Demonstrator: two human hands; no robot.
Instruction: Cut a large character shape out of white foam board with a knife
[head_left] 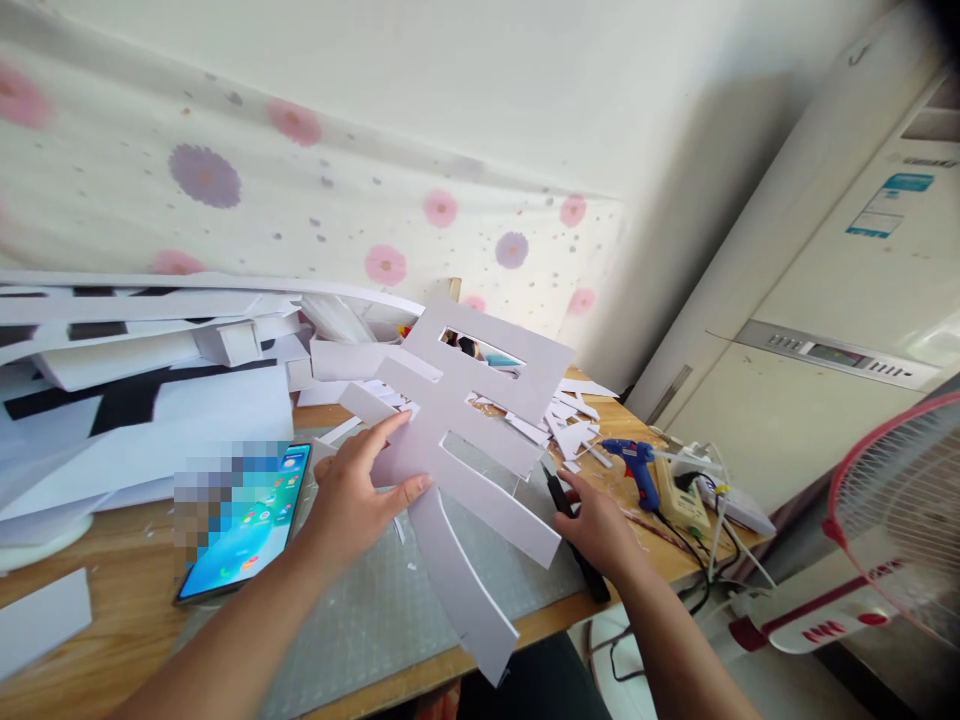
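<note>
My left hand grips a white foam board cutout by its left edge, thumb on the face. The cutout is tilted above the grey cutting mat. It has slots, straight arms and a long curved leg reaching toward the table's front edge. In my right hand is a black craft knife, its tip near the cutout's right side. I cannot tell whether the tip touches the board.
A lit phone lies left of the mat. White board pieces are stacked behind it. Offcuts, a blue glue gun and a power strip with cables sit to the right. A fan stands beside the wooden table.
</note>
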